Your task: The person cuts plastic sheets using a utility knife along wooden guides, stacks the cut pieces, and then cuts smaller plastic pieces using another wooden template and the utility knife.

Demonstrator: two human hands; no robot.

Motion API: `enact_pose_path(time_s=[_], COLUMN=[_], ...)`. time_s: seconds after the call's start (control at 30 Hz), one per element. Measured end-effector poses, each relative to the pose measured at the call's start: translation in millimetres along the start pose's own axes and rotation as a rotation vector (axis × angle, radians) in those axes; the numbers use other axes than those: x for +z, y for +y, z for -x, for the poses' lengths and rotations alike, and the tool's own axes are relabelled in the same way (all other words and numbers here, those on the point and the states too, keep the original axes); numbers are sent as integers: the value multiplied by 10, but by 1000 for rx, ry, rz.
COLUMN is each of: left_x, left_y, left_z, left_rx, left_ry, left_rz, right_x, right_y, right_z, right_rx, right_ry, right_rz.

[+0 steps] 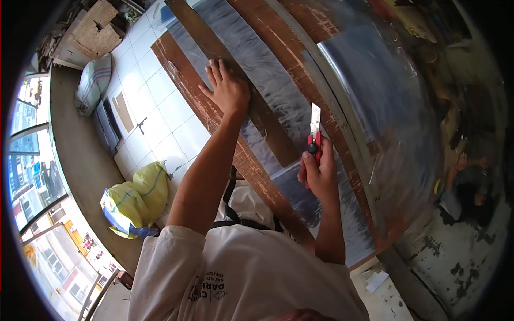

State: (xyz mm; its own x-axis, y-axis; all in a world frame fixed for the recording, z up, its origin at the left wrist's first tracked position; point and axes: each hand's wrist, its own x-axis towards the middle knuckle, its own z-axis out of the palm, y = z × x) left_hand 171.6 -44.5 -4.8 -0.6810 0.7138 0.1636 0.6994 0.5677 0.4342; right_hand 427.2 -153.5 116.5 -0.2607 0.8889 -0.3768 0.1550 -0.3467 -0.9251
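Note:
My left hand (228, 90) lies flat, fingers spread, on a long brown wooden strip (273, 131). Beneath the strip is a grey, streaky sheet (267, 67) with a smooth surface, spread over a worn reddish-brown board (174, 59). In my right hand (325, 174) is a red utility knife (319, 147), its wide blade out and pointing away from me. The knife is to the right of the strip, apart from it, over the sheet; whether the blade touches the sheet I cannot tell.
A shiny rolled sheet of clear plastic (353, 75) lies on the right of the table. Left, on the white tiled floor (176, 107), are a yellow sack (142, 192) and a pale sack (93, 83). Another person (471, 187) is at far right. Windows line the left.

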Motion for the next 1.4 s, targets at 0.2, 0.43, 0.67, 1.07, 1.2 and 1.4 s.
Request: enact_pose_path(time_s=[0.2,0.43,0.67,1.07,1.2,1.4], left_x=[-11,-42,-36,-64,-71,-57], left_y=[69,85,61,59,70,38], left_z=[-32,-49,-56,-64,-77,-81], left_rx=[-28,-39,-30,-69,-67,-64], left_ry=[-18,-27,5,-56,-65,-62], left_rz=[-66,-60,-50,-37,-32,-38], right_x=[265,643,849,1105,1045,933], right_y=[-244,-396,-357,-535,-583,-546], right_z=[-580,-1194,-1448,-1475,-1456,-1348], right_rx=[-139,-94,-223,-43,1,96], right_ry=[-69,-234,-278,-324,-335,-413], right_rz=[496,847,871,1311,1296,1317])
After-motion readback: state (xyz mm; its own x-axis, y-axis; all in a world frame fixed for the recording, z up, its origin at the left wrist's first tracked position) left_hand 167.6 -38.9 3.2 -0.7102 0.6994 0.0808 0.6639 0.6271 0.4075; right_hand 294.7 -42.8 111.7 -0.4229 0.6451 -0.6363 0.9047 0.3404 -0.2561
